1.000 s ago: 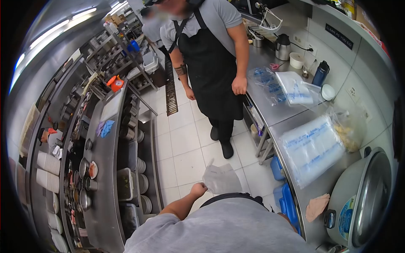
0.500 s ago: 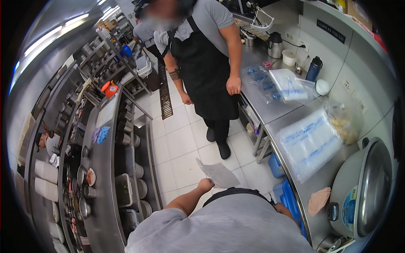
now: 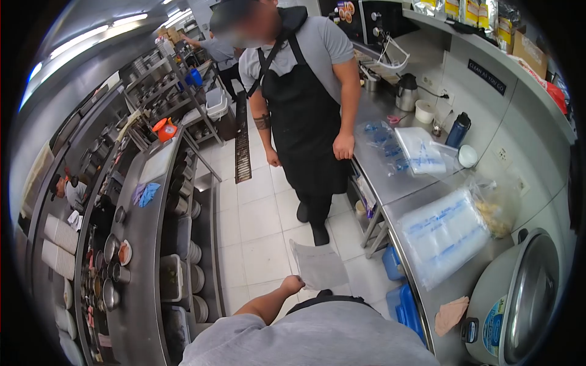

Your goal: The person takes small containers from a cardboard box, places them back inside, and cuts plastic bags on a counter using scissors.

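Observation:
My left hand (image 3: 293,284) is closed on the edge of a thin greyish-white sheet (image 3: 318,266), held out in front of my waist above the tiled floor. Whether it is paper or plastic I cannot tell. The sheet hangs slightly bent, its far edge near the shoes of a person (image 3: 305,97) in a black apron who stands facing me. My right hand is out of view.
Along the right runs a steel counter (image 3: 390,201) with a stack of clear plastic bags (image 3: 442,235), a pink cloth (image 3: 452,315) and a large rice cooker (image 3: 519,299). Blue bins (image 3: 404,308) sit below it. A steel shelf unit (image 3: 146,226) with bowls borders the left.
My view has shifted, and the sheet now shows more of its broad face. My right hand, partly visible at my side before, has gone out of sight. My left hand keeps its hold.

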Available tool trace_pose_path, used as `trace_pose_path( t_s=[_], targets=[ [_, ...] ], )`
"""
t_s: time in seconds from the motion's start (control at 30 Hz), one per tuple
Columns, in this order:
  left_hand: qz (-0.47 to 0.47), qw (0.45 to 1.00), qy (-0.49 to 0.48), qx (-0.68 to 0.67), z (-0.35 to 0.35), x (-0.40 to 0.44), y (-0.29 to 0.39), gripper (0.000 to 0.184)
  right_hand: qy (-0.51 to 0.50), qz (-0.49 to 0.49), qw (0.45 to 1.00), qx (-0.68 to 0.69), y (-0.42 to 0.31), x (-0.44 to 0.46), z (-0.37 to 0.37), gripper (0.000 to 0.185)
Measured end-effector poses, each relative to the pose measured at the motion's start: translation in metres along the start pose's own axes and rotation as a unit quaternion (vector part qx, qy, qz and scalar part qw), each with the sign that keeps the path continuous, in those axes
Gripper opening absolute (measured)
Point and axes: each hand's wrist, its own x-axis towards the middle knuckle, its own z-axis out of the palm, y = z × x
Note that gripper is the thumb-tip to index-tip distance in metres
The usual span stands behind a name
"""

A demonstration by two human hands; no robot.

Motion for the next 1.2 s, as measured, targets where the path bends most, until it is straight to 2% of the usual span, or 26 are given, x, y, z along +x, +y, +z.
trace_pose_path(
  t_s=[0.07, 0.2, 0.33, 0.47, 0.57, 0.67, 0.77, 1.03, 1.13, 1.2],
  targets=[
    [-0.001, 1.0, 0.021, 0.015, 0.016, -0.002, -0.025, 0.03, -0.003, -0.003, 1.0, 0.002, -0.01, -0.004, -0.007, 0.043],
    [-0.05, 0.999, -0.01, 0.009, 0.007, -0.032, -0.029, 0.034, 0.0, -0.025, 1.0, 0.006, -0.037, -0.011, -0.024, 0.043],
    [-0.055, 0.997, -0.018, 0.042, 0.006, -0.041, -0.041, 0.036, 0.001, -0.049, 0.996, 0.071, -0.075, -0.014, -0.034, 0.039],
    [-0.067, 0.997, -0.02, 0.029, 0.003, -0.039, -0.038, 0.035, -0.02, -0.08, 0.99, 0.117, -0.066, -0.001, -0.02, 0.04],
    [-0.049, 0.998, 0.002, 0.029, 0.008, -0.028, -0.035, 0.032, -0.041, -0.061, 0.997, -0.008, -0.068, -0.04, -0.026, 0.04],
    [-0.042, 0.999, 0.001, -0.013, 0.019, -0.023, -0.035, 0.031, -0.083, 0.05, 0.992, 0.086, -0.019, -0.019, 0.008, 0.039],
    [-0.045, 0.999, -0.017, 0.009, 0.017, -0.026, -0.026, 0.031, -0.08, 0.075, 0.99, 0.089, 0.001, -0.017, 0.016, 0.038],
    [-0.052, 0.995, -0.059, 0.057, 0.017, -0.012, -0.038, 0.029, -0.034, 0.026, 0.997, 0.07, -0.006, -0.016, -0.007, 0.037],
    [-0.051, 0.99, -0.094, 0.087, 0.002, -0.013, -0.025, 0.04, -0.019, -0.016, 0.998, 0.062, -0.021, -0.014, -0.019, 0.036],
    [-0.048, 0.993, -0.09, 0.067, 0.005, -0.006, -0.028, 0.04, -0.017, -0.053, 0.997, 0.058, -0.041, -0.021, -0.027, 0.036]
  ],
)
